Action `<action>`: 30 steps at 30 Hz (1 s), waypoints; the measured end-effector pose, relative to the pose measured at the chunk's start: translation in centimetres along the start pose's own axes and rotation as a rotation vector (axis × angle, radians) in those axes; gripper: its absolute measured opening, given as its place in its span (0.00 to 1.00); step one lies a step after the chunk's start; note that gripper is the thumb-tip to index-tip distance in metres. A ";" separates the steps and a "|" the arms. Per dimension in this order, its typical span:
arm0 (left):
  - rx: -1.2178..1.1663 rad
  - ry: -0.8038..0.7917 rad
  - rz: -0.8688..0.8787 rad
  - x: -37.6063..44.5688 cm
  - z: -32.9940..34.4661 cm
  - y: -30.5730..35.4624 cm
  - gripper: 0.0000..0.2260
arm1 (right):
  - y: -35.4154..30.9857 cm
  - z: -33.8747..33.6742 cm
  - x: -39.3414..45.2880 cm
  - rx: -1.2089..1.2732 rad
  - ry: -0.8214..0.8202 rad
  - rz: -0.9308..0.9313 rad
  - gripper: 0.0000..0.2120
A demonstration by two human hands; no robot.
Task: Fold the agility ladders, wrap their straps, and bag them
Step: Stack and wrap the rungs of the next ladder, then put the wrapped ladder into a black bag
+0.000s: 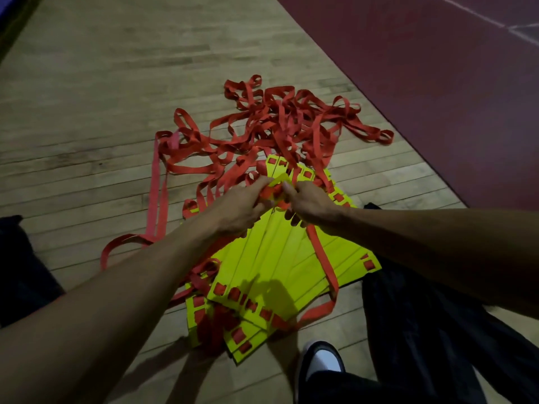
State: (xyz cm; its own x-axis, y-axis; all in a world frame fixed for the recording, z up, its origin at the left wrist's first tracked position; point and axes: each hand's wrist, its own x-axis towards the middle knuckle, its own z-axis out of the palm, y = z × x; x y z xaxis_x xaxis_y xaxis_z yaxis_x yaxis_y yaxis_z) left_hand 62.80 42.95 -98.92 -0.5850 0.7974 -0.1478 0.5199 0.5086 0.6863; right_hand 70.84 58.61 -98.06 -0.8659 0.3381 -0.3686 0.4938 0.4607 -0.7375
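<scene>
A fanned stack of yellow ladder rungs [280, 266] lies on the wooden floor in front of me. Red straps [280, 121] thread through the rung ends and pile in a loose tangle beyond the stack. My left hand [239, 208] and my right hand [310, 204] meet over the far end of the stack. Each grips red strap at a yellow rung end, fingers curled round it. One strap [323, 260] runs from under my right hand down across the rungs.
A black bag [423, 316] lies crumpled at the right, partly under the rungs. My black-and-white shoe [323, 360] is at the bottom. Dark fabric [20, 263] sits at the left edge. A dark red court surface [437, 83] borders the wood at the upper right.
</scene>
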 end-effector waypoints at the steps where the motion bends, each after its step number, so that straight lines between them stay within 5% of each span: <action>1: -0.029 -0.018 0.004 0.4 0.7 -0.4 0.13 | 0.4 -0.3 0.4 0.021 -0.020 0.009 0.24; 7: -0.044 -0.226 -0.054 2.9 6.2 -2.7 0.07 | 7.8 0.7 1.0 0.079 -0.048 0.049 0.24; 18: 0.126 -0.367 -0.067 5.3 16.7 -2.9 0.10 | 18.6 7.2 -2.0 0.325 0.274 0.259 0.21; 22: 0.326 -0.375 0.017 6.0 19.2 -0.7 0.27 | 20.8 5.9 -4.0 0.247 0.333 0.255 0.23; 30: 0.525 -0.374 0.098 5.9 22.1 3.1 0.19 | 24.8 4.5 -7.6 -0.037 0.474 0.268 0.20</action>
State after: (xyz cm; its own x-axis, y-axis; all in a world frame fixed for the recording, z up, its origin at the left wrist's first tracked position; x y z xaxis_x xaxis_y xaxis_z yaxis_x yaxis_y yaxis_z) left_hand 74.71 56.43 -113.36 -0.3122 0.8593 -0.4051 0.8504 0.4428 0.2840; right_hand 89.27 63.79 -116.09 -0.5829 0.7767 -0.2387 0.7018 0.3332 -0.6296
